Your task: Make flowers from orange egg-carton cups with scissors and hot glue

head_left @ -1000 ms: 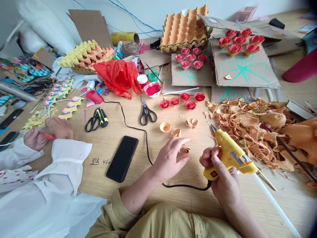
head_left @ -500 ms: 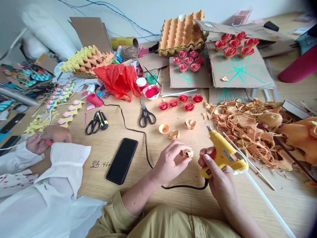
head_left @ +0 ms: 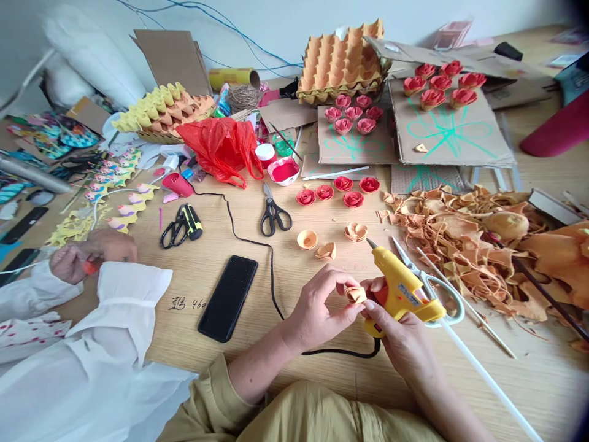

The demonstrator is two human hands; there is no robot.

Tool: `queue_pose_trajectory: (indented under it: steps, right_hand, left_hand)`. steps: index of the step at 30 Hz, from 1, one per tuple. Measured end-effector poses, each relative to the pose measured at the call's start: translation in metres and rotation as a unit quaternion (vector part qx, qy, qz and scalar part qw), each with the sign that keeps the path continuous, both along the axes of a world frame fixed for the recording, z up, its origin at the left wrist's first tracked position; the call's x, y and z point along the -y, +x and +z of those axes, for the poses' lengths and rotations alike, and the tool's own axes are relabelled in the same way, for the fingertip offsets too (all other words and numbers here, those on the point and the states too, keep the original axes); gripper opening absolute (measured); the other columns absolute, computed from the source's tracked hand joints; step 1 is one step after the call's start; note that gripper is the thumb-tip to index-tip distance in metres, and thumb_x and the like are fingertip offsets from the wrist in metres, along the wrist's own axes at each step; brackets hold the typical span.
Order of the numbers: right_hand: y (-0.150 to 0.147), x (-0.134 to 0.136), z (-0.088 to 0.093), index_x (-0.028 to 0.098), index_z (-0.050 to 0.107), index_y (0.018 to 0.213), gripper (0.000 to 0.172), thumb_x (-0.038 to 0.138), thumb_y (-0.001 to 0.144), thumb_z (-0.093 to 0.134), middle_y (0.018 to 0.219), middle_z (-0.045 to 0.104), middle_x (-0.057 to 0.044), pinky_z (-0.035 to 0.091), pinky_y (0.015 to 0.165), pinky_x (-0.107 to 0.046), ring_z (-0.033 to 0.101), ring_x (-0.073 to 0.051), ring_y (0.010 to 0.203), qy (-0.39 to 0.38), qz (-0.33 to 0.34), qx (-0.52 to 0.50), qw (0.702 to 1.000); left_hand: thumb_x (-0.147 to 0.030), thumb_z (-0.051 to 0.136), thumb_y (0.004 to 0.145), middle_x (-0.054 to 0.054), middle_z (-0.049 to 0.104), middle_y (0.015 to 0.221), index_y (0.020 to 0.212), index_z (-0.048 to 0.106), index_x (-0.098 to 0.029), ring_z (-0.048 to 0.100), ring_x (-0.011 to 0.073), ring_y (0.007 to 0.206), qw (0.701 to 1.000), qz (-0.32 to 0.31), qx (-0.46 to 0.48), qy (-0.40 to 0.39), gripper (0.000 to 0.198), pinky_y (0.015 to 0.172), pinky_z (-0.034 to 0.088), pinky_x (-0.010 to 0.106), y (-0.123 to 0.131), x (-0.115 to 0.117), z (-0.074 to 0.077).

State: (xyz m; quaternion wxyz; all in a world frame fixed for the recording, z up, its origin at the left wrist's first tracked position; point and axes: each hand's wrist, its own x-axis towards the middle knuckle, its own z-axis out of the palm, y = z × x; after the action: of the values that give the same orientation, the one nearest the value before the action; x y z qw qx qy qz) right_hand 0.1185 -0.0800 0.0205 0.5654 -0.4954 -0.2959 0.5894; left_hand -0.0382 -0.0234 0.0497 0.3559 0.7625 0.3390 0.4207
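Note:
Between the thumb and fingers of my left hand (head_left: pixel 317 307) is a small peach rolled flower piece (head_left: pixel 354 295). My right hand (head_left: pixel 400 334) is wrapped round a yellow glue gun (head_left: pixel 402 285), its nozzle pointing up and left and a long white glue stick (head_left: pixel 492 380) sticking out behind. The right thumb tip is at the flower piece's lower right edge. Ahead of my hands lie a peach cup (head_left: pixel 307 239), a loose petal piece (head_left: pixel 326 251) and an open peach flower (head_left: pixel 356 232). Several red flowers (head_left: pixel 353 199) sit farther back.
Peach scraps (head_left: pixel 451 239) are heaped on the right, with pale-handled scissors (head_left: pixel 444 294) beside the gun. A phone (head_left: pixel 228 299) and black scissors (head_left: pixel 274 212) lie left of centre. Another person's hands (head_left: pixel 92 255) are at the left. Cardboard with red flowers (head_left: pixel 453 132) stands behind.
My right hand has moved left with the glue gun, and its thumb now reaches the flower piece. The flower piece in my left hand has shifted slightly and turned. The pale-handled scissors are more exposed.

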Motion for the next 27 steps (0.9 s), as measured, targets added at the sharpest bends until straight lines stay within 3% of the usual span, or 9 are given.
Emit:
queue_pose_trajectory:
  steps: [7, 27]
  right_hand:
    - [-0.0015, -0.0004, 0.0032, 0.024, 0.064, 0.091, 0.029, 0.043, 0.078, 0.082, 0.09, 0.065, -0.003, 0.049, 0.065, -0.03, 0.057, -0.02, 0.076, -0.002, -0.004, 0.032, 0.999]
    - [-0.0018, -0.0015, 0.0068, 0.027, 0.063, 0.091, 0.027, 0.044, 0.079, 0.08, 0.091, 0.065, -0.003, 0.053, 0.08, -0.033, 0.061, -0.022, 0.088, 0.022, 0.01, 0.042, 0.999]
  left_hand:
    - [-0.016, 0.067, 0.086, 0.004, 0.064, 0.089, 0.101, 0.06, -0.019, 0.06, 0.0166, 0.082, 1.0, -0.014, 0.008, -0.004, 0.017, 0.075, 0.053, 0.03, -0.0002, 0.001, 0.0004]
    - [-0.017, 0.065, 0.086, 0.003, 0.064, 0.088, 0.101, 0.059, -0.02, 0.06, 0.0165, 0.082, 1.0, -0.015, 0.016, 0.006, 0.017, 0.076, 0.053, 0.03, -0.0007, 0.0028, -0.0036]
